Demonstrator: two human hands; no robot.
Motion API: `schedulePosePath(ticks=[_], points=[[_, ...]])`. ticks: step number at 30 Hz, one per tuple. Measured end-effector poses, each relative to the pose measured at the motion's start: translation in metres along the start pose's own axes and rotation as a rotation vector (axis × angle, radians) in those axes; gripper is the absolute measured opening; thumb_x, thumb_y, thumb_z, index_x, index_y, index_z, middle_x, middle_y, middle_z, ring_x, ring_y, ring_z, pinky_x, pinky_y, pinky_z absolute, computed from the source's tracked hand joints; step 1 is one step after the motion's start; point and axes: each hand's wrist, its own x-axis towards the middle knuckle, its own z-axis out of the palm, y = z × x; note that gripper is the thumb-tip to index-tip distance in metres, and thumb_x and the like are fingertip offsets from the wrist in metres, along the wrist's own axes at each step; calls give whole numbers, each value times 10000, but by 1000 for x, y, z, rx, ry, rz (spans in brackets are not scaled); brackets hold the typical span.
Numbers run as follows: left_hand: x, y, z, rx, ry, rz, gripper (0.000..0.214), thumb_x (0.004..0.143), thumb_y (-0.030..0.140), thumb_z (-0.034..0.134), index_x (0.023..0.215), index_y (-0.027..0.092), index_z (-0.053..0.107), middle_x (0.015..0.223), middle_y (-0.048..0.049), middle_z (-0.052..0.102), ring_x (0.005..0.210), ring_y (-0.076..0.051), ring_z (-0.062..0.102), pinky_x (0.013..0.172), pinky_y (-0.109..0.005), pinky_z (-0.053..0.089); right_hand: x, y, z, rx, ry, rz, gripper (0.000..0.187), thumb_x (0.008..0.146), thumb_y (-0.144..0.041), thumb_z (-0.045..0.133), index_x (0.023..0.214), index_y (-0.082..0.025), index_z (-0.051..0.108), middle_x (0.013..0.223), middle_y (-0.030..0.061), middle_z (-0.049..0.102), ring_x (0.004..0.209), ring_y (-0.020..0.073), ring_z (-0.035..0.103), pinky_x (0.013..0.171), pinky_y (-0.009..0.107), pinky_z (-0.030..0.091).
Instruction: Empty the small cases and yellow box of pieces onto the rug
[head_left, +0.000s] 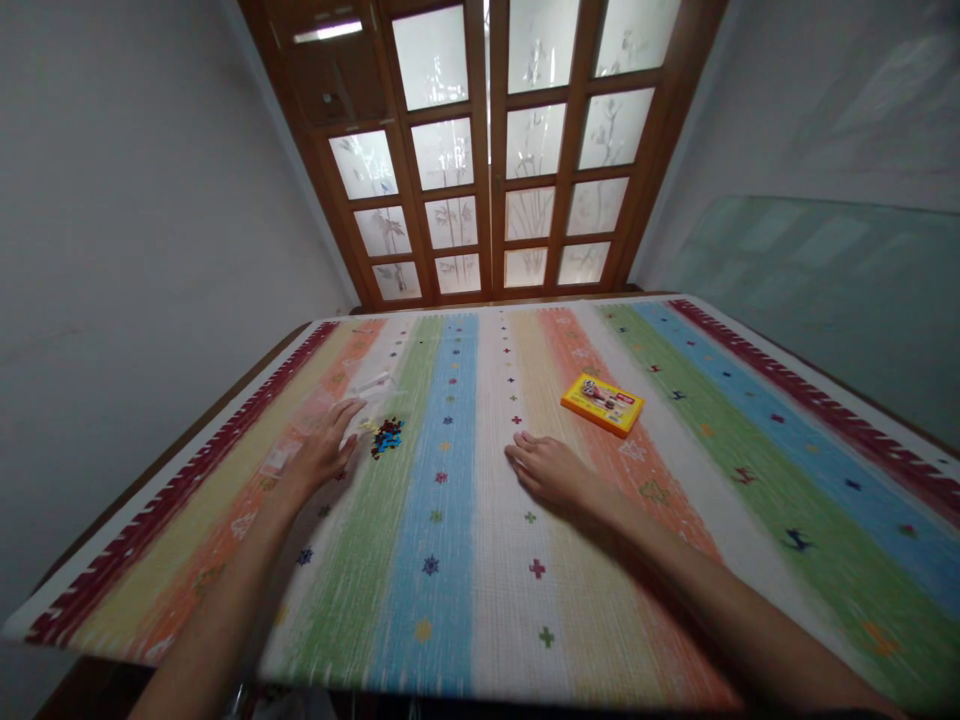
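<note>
My left hand [324, 448] is just left of a small pile of tiny pieces [387, 438] in blue, dark brown and cream, which look like toy building bricks. Its thumb and fingers are apart, with nothing between them. Under and behind its fingertips lies a clear plastic bag [375, 385]. My right hand [551, 470] rests on the white and pale yellow stripes, fingers loosely bent and holding nothing. Beyond it, to the right, a flat yellow box [602, 404] with a picture on top lies on the cloth, apart from the hand.
A striped tablecloth [450, 540] with small printed motifs covers the table. Wooden doors with frosted panes [454, 222] stand behind the far edge. A pale wall [150, 220] rises on the left, and a greenish glass-like panel [817, 290] leans along the right.
</note>
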Motion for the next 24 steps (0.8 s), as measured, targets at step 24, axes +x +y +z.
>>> schedulePosePath(ticks=[24], points=[[0,5,-12,91,-73,131,470,971,195,366,1417,233,512,1450,-107,563,1288,-269,566,1112,-488,456,1,-5,-6,-50,-38,15,234,977,-181,427,1081,-131,630,1157,174,668,1049,248,622,890,346,436]])
